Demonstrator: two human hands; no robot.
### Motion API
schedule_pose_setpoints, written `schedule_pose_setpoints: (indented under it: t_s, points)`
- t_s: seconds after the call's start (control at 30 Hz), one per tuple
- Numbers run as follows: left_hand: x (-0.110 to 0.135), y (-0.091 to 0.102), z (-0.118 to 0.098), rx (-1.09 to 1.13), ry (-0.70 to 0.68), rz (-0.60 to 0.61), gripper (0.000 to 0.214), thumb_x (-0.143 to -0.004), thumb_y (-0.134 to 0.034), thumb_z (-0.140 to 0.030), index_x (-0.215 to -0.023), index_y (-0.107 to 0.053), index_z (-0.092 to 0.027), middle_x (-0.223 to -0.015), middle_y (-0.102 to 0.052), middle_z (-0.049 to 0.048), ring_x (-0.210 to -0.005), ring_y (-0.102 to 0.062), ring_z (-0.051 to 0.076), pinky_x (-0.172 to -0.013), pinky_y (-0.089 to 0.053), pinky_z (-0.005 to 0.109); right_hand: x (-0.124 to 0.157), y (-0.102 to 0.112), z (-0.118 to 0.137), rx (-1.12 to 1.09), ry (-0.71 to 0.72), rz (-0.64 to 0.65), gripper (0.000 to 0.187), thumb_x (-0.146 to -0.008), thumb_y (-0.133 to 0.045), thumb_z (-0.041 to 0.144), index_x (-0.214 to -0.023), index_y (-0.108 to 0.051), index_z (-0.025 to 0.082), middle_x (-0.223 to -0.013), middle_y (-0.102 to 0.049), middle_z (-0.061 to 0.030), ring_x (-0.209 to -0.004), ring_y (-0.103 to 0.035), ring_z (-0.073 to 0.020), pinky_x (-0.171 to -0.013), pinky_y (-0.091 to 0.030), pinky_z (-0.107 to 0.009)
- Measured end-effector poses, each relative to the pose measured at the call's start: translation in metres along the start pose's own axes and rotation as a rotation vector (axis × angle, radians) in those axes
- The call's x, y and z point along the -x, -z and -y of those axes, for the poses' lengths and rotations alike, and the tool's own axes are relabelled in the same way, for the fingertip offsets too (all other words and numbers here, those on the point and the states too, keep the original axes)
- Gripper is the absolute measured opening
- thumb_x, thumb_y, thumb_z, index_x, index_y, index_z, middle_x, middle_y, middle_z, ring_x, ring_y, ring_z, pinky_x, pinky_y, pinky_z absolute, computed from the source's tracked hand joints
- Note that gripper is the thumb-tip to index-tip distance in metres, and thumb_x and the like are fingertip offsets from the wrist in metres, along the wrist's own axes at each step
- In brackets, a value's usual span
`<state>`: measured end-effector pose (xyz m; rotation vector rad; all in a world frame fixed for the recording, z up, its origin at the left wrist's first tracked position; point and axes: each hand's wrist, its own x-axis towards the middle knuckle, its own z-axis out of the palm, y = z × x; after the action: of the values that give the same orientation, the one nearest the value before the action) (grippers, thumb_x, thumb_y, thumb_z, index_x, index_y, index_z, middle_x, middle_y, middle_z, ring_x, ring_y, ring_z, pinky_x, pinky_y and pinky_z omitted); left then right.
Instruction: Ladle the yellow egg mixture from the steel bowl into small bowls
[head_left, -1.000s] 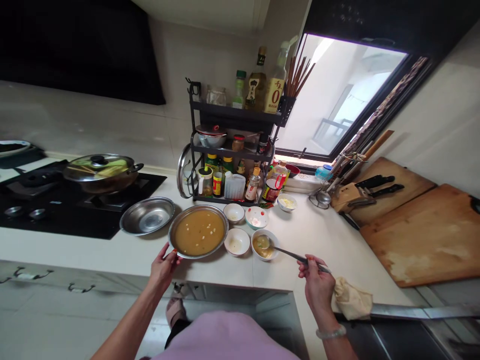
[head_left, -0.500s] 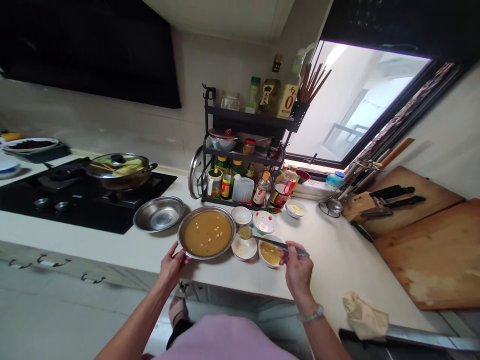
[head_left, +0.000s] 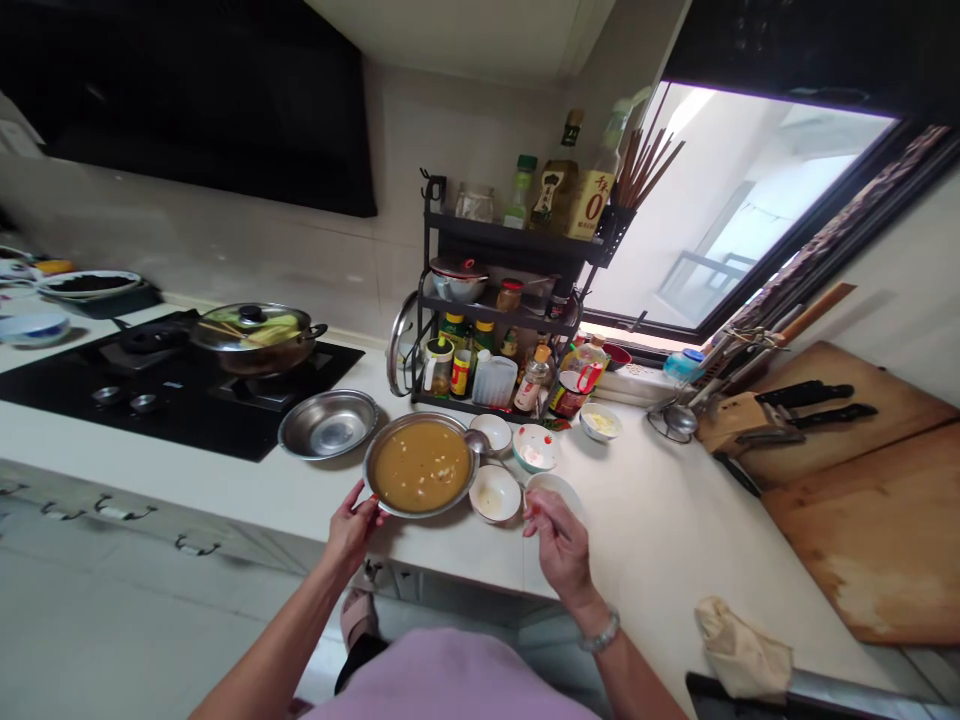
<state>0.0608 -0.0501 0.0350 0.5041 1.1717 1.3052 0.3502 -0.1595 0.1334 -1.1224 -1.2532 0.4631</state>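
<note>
My left hand (head_left: 351, 524) grips the near rim of a round metal pan (head_left: 421, 466) filled with brownish-yellow sauce. My right hand (head_left: 556, 542) is closed on the handle of a metal spoon (head_left: 478, 441), whose bowl is tipped over the pan's right edge. Under my right hand stands a small white bowl (head_left: 553, 488), partly hidden. Another small white bowl (head_left: 494, 494) sits between the pan and my right hand.
An empty steel dish (head_left: 328, 425) lies left of the pan. A lidded wok (head_left: 251, 338) sits on the black hob (head_left: 165, 385). A spice rack (head_left: 502, 300) stands behind. Small bowls (head_left: 534, 446), a knife block (head_left: 742, 415), cutting boards (head_left: 877, 520) and a cloth (head_left: 742, 650) are to the right.
My right hand has carried the spoon leftward from the small bowl to the pan's rim. The left hand kept its hold on the pan. The view shifted left.
</note>
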Motion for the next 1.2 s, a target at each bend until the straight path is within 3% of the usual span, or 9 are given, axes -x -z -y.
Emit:
schedule_pose_setpoints:
  t_s: [0.17, 0.33, 0.5, 0.7, 0.83, 1.2]
  points:
    - [-0.001, 0.001, 0.001, 0.000, 0.002, -0.012, 0.071, -0.080, -0.059, -0.004, -0.147, -0.035, -0.011, -0.055, -0.061, -0.0026, -0.043, -0.057, 0.008, -0.045, -0.046, 0.016, 0.008, 0.055, 0.008, 0.175, -0.107, -0.258, 0.023, -0.087, -0.058, 0.039, -0.095, -0.068, 0.021, -0.068, -0.063, -0.0007, -0.050, -0.057, -0.0138, -0.047, -0.053, -0.028]
    - [0.000, 0.002, 0.000, -0.012, 0.001, -0.005, 0.073, -0.077, -0.062, -0.005, -0.146, -0.037, -0.011, -0.054, -0.060, -0.0034, -0.043, -0.056, 0.008, -0.046, -0.047, 0.016, 0.033, 0.095, -0.001, 0.294, -0.218, -0.313, 0.034, -0.083, -0.061, 0.050, -0.092, -0.067, 0.018, -0.061, -0.062, 0.0014, -0.043, -0.055, -0.0121, -0.042, -0.050, -0.026]
    - [0.001, 0.001, -0.002, -0.022, 0.011, -0.022, 0.072, -0.078, -0.062, -0.004, -0.145, -0.038, -0.011, -0.056, -0.062, -0.0024, -0.044, -0.057, 0.008, -0.046, -0.047, 0.016, 0.049, 0.096, -0.016, 0.275, -0.267, -0.303, 0.039, -0.080, -0.062, 0.055, -0.090, -0.068, 0.018, -0.059, -0.062, 0.0016, -0.043, -0.056, -0.0129, -0.041, -0.051, -0.026]
    - [0.003, -0.003, -0.003, 0.000, 0.023, -0.046, 0.072, -0.078, -0.062, -0.002, -0.145, -0.038, -0.012, -0.056, -0.062, -0.0024, -0.044, -0.057, 0.007, -0.046, -0.046, 0.015, 0.047, 0.097, -0.027, 0.107, -0.383, -0.550, 0.042, -0.077, -0.067, 0.054, -0.089, -0.062, 0.015, -0.054, -0.062, 0.0020, -0.040, -0.055, -0.0125, -0.038, -0.048, -0.024]
    - [0.003, -0.003, -0.003, -0.003, 0.012, -0.032, 0.070, -0.078, -0.060, -0.002, -0.144, -0.040, -0.013, -0.056, -0.062, -0.0029, -0.044, -0.057, 0.007, -0.046, -0.047, 0.015, 0.041, 0.106, -0.024, 0.021, -0.428, -0.631, 0.045, -0.070, -0.073, 0.054, -0.087, -0.061, 0.014, -0.055, -0.064, 0.0004, -0.040, -0.055, -0.0127, -0.038, -0.047, -0.024]
    - [0.001, -0.001, 0.000, 0.004, 0.017, -0.043, 0.073, -0.076, -0.064, -0.003, -0.144, -0.039, -0.013, -0.056, -0.062, -0.0032, -0.044, -0.057, 0.008, -0.047, -0.047, 0.016, 0.026, 0.104, -0.005, -0.043, -0.414, -0.628, 0.043, -0.070, -0.074, 0.051, -0.087, -0.062, 0.014, -0.054, -0.064, -0.0001, -0.042, -0.057, -0.0134, -0.037, -0.044, -0.022]
